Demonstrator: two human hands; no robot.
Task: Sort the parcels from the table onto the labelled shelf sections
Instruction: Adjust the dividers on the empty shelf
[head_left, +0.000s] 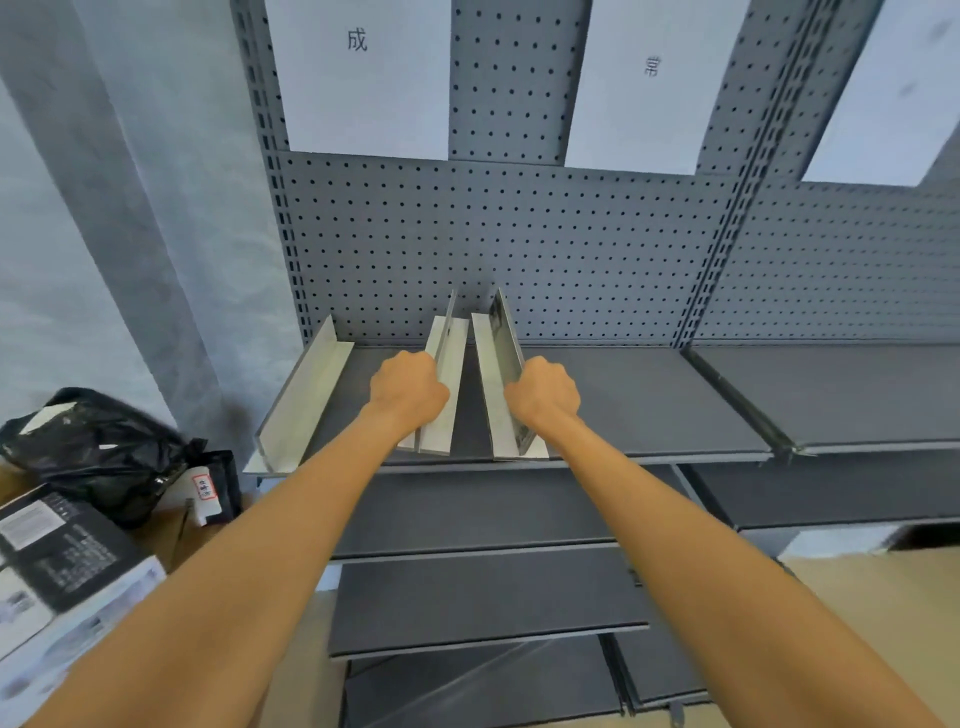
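Note:
On the top grey shelf (649, 395) stand three metal L-shaped dividers. My left hand (408, 387) grips the middle divider (449, 374), fingers curled round its upright wall. My right hand (543, 392) grips the right divider (501, 364) in the same way. The left divider (306, 400) stands alone at the shelf's left end. White paper labels (363, 78) hang on the pegboard above. Parcels lie at the lower left: a black plastic bag (98, 447), a small black pouch (213, 488) with a red-marked label, and a black and white box (62, 566).
Lower grey shelves (467, 519) step out below the top one. A second shelf bay (841, 389) continues to the right behind a slotted upright. A grey wall is at the left. Tan floor shows at the lower right.

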